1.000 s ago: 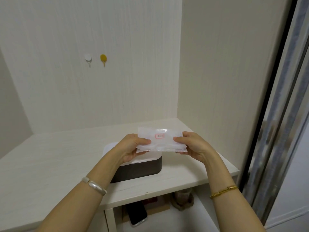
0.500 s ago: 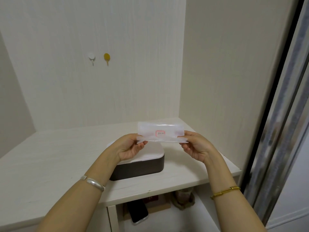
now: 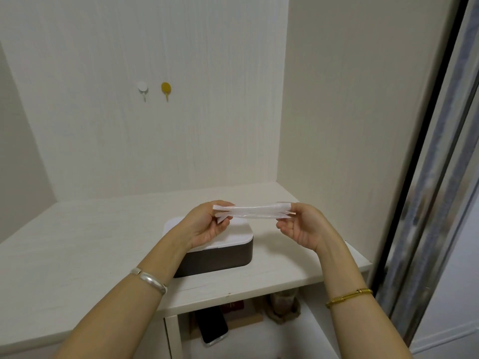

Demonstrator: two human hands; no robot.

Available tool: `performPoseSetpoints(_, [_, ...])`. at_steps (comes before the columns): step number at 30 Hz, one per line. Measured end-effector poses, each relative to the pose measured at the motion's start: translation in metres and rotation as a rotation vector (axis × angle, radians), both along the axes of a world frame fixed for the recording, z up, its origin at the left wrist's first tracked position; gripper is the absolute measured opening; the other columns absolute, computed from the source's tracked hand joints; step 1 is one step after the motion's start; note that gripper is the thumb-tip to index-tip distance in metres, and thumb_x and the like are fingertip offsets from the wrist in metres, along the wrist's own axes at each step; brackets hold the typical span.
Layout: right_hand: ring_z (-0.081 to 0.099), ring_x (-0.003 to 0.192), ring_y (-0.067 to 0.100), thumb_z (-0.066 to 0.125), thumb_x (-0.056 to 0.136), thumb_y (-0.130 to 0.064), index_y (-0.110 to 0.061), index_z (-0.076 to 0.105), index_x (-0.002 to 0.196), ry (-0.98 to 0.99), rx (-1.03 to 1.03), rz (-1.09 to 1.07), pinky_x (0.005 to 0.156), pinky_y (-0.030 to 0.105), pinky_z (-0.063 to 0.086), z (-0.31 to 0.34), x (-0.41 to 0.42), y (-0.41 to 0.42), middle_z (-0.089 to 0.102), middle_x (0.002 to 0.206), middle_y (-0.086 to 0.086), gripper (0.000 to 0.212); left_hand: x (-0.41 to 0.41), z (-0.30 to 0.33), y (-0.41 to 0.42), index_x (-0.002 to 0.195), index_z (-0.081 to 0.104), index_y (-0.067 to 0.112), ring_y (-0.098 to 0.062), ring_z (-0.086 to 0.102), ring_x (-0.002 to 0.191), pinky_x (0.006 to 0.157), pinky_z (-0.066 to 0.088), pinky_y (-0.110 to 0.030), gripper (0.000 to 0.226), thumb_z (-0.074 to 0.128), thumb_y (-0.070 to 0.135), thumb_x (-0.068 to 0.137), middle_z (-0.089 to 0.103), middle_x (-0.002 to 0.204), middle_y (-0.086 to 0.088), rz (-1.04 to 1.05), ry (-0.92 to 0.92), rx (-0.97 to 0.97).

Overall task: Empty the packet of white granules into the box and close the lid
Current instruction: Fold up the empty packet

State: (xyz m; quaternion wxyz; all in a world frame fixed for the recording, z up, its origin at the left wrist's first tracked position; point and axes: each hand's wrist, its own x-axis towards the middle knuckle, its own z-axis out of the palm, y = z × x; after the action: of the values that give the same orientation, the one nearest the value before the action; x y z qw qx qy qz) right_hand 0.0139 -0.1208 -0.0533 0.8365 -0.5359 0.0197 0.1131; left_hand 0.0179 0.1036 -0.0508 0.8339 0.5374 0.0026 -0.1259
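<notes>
While I hold the packet (image 3: 252,211) stretched flat between both hands, it hangs in the air above the box (image 3: 217,251), edge-on to the camera, so it reads as a thin white strip. Contents not visible from this angle. My left hand (image 3: 204,225) pinches the left end, thumb and fingers curled round the corner flaps. My right hand (image 3: 302,226) pinches the right end, palm turned up toward me, fingers curled under the edge. Neither hand touches the box.

Box sits on the shelf (image 3: 77,244) just below and slightly behind my left hand: dark brown body, white lid (image 3: 239,233) down on top, rounded corners. Left wrist partly covers its near-left side.

Silver bangle (image 3: 151,278) on left wrist, gold coil bracelet (image 3: 348,297) on right wrist.

Back wall has two hooks side by side, white hook (image 3: 142,89) and yellow hook (image 3: 166,89). Under the shelf, a dark phone (image 3: 212,327) lies flat, something reddish behind it, a brownish object near it to the right, too dim to identify. Sliding door frame (image 3: 435,177) runs down the right side.
</notes>
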Motion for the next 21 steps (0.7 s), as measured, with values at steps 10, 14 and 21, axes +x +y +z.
performPoseSetpoints(10, [0.068, 0.048, 0.013, 0.059, 0.085, 0.007, 0.001, 0.062, 0.089, -0.065, -0.173, -0.035, 0.044, 0.015, 0.053, 0.001, -0.018, -0.014, 0.065, 0.083, 0.013, 0.008, -0.015, 0.004, -0.016, 0.069, 0.070, 0.013, -0.016, 0.054, 0.050, 0.042, 0.047, -0.020, 0.038, 0.041, -0.006, 0.086, 0.056, 0.079, -0.009, -0.073, -0.229, 0.386])
performPoseSetpoints(14, [0.060, 0.038, 0.007, 0.060, 0.084, 0.006, 0.000, 0.061, 0.097, -0.134, -0.265, -0.133, 0.038, 0.013, 0.048, 0.003, -0.034, -0.025, 0.062, 0.078, 0.012, 0.014, -0.026, 0.007, -0.027, 0.087, 0.072, 0.011, -0.024, 0.054, 0.058, 0.043, 0.051, -0.024, 0.042, 0.032, -0.002, 0.084, 0.056, 0.093, -0.017, -0.109, -0.192, 0.292])
performPoseSetpoints(21, [0.058, 0.036, 0.007, 0.062, 0.084, 0.003, -0.004, 0.061, 0.096, -0.243, -0.377, -0.312, 0.036, 0.014, 0.044, -0.001, -0.075, -0.057, 0.062, 0.081, 0.011, 0.014, -0.045, 0.012, -0.063, 0.097, 0.064, 0.011, -0.013, 0.061, 0.052, 0.049, 0.053, -0.022, 0.014, 0.056, 0.015, 0.087, 0.059, 0.086, -0.011, -0.213, -0.267, 0.476])
